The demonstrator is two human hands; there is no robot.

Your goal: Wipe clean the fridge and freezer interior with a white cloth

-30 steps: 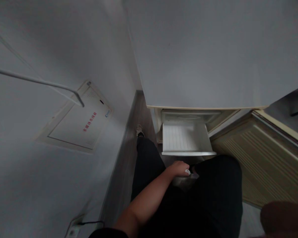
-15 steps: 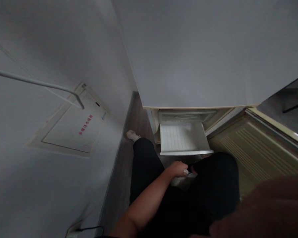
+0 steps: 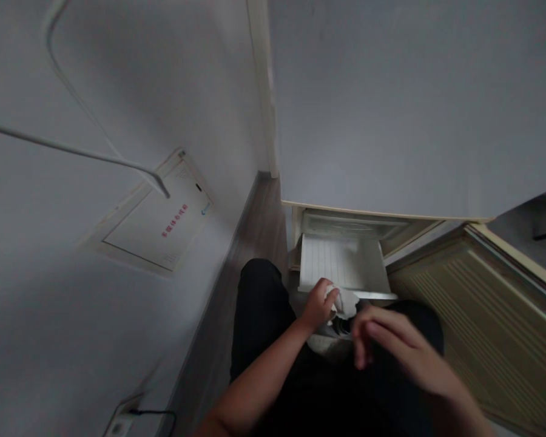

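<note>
My left hand (image 3: 319, 303) is closed on a crumpled white tissue (image 3: 346, 303), which hangs out to the right of the fingers. Just beyond it, the pulled-out white drawer (image 3: 341, 261) of the fridge (image 3: 391, 109) shows ribbed, bare bottom. To the right of the tissue is my right hand (image 3: 386, 340), slightly blurred, its fingers loosely bent and apart with nothing visible in them. It is close to the tissue, with a small gap between. The fridge door (image 3: 477, 315) stands swung out on the right.
The person's dark-trousered knees (image 3: 259, 291) frame the drawer. A wall runs along the left with a white panel (image 3: 159, 218) and a hanging cable (image 3: 73, 145). Low on that wall is a socket (image 3: 121, 422) with a black cord. Wood-look floor (image 3: 255, 230) shows between wall and fridge.
My left hand has risen toward the drawer front, and more of the tissue shows. My right hand has come in from the lower right corner. The view has shifted slightly.
</note>
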